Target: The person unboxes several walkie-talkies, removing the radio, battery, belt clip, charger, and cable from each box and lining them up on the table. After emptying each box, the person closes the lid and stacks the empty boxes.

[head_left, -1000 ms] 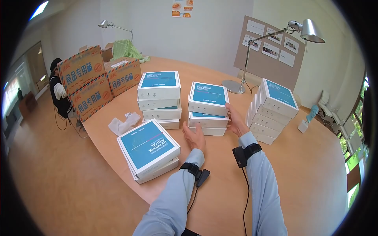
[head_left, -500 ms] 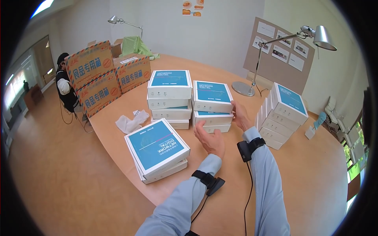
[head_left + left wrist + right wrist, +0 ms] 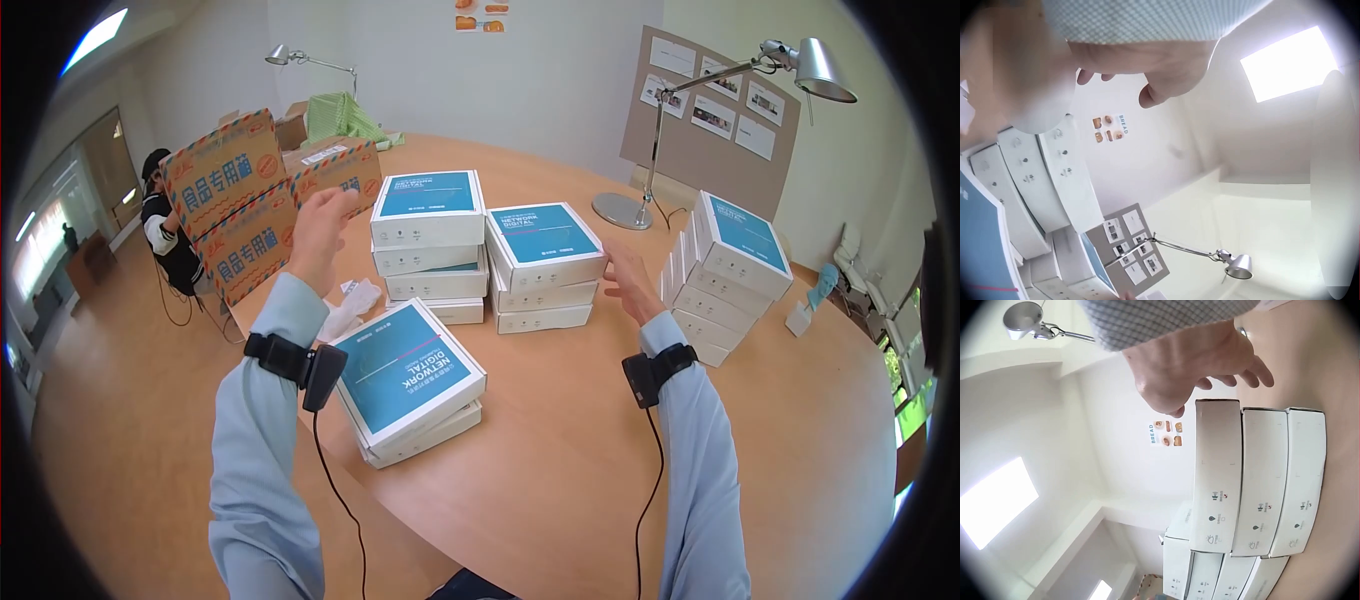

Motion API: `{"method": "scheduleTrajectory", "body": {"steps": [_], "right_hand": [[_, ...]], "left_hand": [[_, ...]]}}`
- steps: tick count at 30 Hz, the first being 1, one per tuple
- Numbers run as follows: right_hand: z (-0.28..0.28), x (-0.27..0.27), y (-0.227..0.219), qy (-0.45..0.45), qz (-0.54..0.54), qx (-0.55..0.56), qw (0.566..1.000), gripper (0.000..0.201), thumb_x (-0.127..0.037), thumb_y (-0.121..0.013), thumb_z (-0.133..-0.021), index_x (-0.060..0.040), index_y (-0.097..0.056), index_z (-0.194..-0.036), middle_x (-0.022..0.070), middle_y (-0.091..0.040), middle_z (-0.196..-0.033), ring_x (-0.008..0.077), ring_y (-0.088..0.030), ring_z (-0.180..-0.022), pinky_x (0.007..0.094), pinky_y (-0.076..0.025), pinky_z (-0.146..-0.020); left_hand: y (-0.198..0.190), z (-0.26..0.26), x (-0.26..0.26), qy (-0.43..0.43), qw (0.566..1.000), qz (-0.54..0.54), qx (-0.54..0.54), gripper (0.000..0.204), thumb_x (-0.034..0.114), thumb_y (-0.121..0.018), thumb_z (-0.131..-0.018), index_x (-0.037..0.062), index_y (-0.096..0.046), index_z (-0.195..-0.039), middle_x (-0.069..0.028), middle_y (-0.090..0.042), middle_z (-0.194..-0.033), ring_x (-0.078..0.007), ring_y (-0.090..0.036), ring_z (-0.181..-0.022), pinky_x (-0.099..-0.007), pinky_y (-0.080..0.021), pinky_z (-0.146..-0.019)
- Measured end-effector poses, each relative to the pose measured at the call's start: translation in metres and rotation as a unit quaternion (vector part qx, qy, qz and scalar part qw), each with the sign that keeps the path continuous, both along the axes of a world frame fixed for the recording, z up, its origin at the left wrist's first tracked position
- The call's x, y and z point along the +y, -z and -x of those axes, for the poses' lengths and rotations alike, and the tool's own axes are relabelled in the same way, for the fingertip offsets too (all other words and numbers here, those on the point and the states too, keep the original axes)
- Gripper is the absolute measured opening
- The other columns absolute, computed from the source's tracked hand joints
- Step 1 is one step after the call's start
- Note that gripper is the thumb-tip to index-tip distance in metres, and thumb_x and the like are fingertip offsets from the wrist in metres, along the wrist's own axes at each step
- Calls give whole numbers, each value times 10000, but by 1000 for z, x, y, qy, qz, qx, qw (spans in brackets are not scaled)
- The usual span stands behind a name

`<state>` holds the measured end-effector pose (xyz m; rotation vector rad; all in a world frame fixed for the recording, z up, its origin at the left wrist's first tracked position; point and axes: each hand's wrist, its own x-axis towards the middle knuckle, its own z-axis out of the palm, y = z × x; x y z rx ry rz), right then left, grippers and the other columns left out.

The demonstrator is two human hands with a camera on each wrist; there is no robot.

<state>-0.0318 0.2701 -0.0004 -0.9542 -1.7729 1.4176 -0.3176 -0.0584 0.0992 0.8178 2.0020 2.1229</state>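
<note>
Middle stack (image 3: pixel 545 245), center of the head view: three white boxes, blue label on the top one. All shut, contents can't be seen. Top box sits slightly turned on the two under it.

Right hand (image 3: pixel 632 285) is just right of the middle stack, level with its upper part. Fingers loosely bent and spread, mostly open, gripping nothing; can't tell if fingertips touch the top box. Right wrist view has the same three boxes below the fingers, at center right.

Left hand (image 3: pixel 322 240), left of center, is raised well apart from the middle stack. Fingers loosely bent, hold nothing. Left wrist view shows thumb and fingers apart, boxes at lower left.

Other containers: back stack (image 3: pixel 428 228), just left of the middle stack, shut white boxes. Front stack (image 3: pixel 410 375), below center left, two shut boxes, a bit askew. Right stack (image 3: pixel 738 250), right of center, shut boxes, leaning in the view. Cartons (image 3: pixel 228 180), upper left, printed; contents not visible. Green cloth (image 3: pixel 340 118) behind them.

White wrap (image 3: pixel 350 310) lies crumpled behind the front stack. Lamp (image 3: pixel 655 165) and board (image 3: pixel 712 95), upper right. Everything stacked is on the table (image 3: pixel 600 450).
</note>
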Motion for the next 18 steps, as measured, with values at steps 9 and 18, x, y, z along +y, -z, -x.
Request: {"method": "scheduleTrajectory", "body": {"steps": [9,18], "right_hand": [[-1,-39,46,-84,207,132,966,959,-684,-561,-942,-76,-254,-1616,254,-237,-1606,548,-220,-1474,744,-242,-1136],[44,-5,80,-12,235,138,962,606,-475,-551,-1017,-67,-472,-1458,162,-483,-1494,424,-452,-1381,730,-316,-1091]], "left_hand": [[60,88,60,99,968,145,-177,911,710,-602,-899,73,-438,-1530,-254,-434,-1489,-457,-398,-1386,-642,-298,-1141],[68,88,62,230,931,62,-275,783,575,-546,-977,97,-390,-1577,-154,-433,-1588,-330,-384,-1476,-667,-233,-1169]]}}
